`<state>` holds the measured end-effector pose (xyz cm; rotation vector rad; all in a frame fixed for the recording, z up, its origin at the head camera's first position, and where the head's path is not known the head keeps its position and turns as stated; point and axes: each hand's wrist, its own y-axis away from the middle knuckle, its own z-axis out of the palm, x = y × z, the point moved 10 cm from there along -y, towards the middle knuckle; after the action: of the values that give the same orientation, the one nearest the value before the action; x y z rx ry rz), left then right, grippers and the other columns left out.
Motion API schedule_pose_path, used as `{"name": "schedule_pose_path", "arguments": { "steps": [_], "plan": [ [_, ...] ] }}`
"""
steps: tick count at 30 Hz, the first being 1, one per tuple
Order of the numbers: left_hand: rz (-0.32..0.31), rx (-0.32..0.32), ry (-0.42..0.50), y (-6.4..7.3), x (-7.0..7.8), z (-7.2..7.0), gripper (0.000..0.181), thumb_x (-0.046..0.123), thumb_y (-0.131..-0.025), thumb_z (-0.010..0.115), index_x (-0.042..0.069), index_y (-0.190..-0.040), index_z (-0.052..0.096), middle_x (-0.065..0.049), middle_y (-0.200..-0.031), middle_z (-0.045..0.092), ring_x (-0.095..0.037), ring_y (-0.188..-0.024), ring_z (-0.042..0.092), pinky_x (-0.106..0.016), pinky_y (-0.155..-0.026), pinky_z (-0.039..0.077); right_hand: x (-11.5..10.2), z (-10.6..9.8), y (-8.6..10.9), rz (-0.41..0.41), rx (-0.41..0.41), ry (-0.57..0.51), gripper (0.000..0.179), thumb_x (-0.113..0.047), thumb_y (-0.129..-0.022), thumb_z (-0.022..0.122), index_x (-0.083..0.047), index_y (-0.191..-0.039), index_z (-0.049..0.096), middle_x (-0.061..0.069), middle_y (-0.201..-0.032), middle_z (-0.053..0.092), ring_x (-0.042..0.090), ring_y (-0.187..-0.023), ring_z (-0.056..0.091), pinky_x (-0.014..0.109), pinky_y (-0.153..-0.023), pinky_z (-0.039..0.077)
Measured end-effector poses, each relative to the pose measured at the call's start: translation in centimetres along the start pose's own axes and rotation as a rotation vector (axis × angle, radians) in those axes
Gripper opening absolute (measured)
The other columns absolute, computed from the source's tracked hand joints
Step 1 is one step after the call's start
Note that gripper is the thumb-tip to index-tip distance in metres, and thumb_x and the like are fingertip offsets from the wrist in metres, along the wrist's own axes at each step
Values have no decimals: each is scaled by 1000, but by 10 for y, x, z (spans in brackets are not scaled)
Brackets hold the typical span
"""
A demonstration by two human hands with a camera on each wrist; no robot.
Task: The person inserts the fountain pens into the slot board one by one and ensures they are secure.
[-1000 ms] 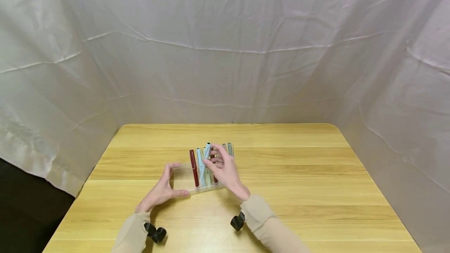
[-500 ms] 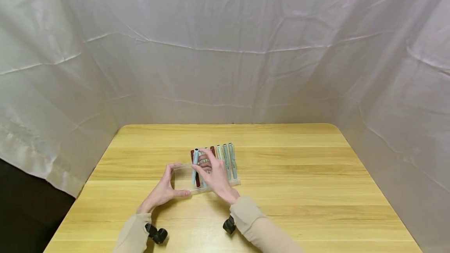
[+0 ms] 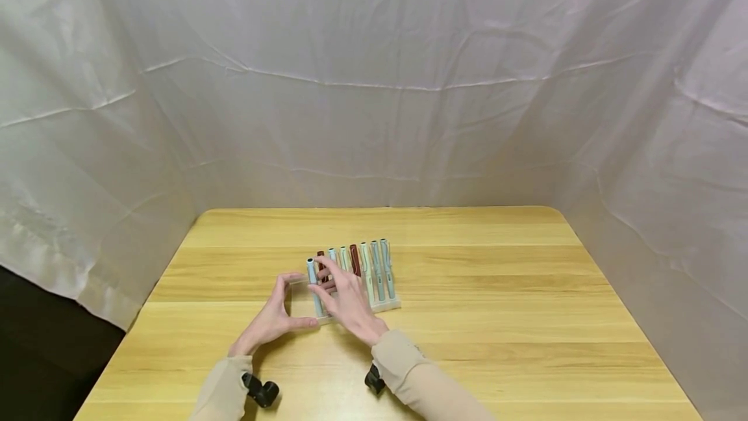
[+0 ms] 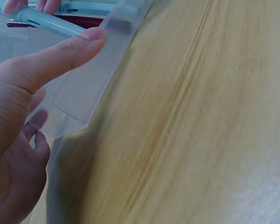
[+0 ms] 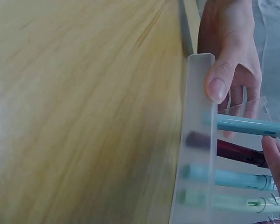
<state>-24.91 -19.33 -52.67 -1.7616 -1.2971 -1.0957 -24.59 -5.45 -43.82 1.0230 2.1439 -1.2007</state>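
My left hand (image 3: 271,318) grips the left end of a clear plastic pen tray (image 3: 387,305), thumb on its front edge and fingers at the far side. Between the thumb and fingers of my right hand (image 3: 346,303) is the cap end of a light blue pen (image 3: 312,273). In the right wrist view, this light blue pen (image 5: 245,125) reaches down to the tray's front lip (image 5: 198,100). Beside it lie a dark red pen (image 5: 238,152), another light blue pen (image 5: 238,178) and a pale green pen (image 5: 233,202). My right hand partly hides the row in the head view.
More pens fill the tray's right part, among them a second dark red pen (image 3: 354,258) and a grey-blue pen (image 3: 387,268). The wooden table (image 3: 497,304) extends around the tray. Pale curtains (image 3: 374,115) hang behind and at both sides.
My right hand has carried the light blue pen leftward and lower, past the leftmost dark red pen. Pens on the right have come into sight. The left hand keeps its hold on the tray.
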Motion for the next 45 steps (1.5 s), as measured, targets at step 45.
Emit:
{"name": "schedule_pose_path", "arguments": {
  "steps": [45],
  "plan": [
    [43,-1,8,-2,2,3,97,22,-71,91,7,-144,28,-20,-155,32,-49,-152,16,-77,-119,7,2,7,-15,-38,-129,286,57,-22,-93,73,-12,-145,51,-2,-59,62,-6,-43,34,4,-38,28]
  ]
}}
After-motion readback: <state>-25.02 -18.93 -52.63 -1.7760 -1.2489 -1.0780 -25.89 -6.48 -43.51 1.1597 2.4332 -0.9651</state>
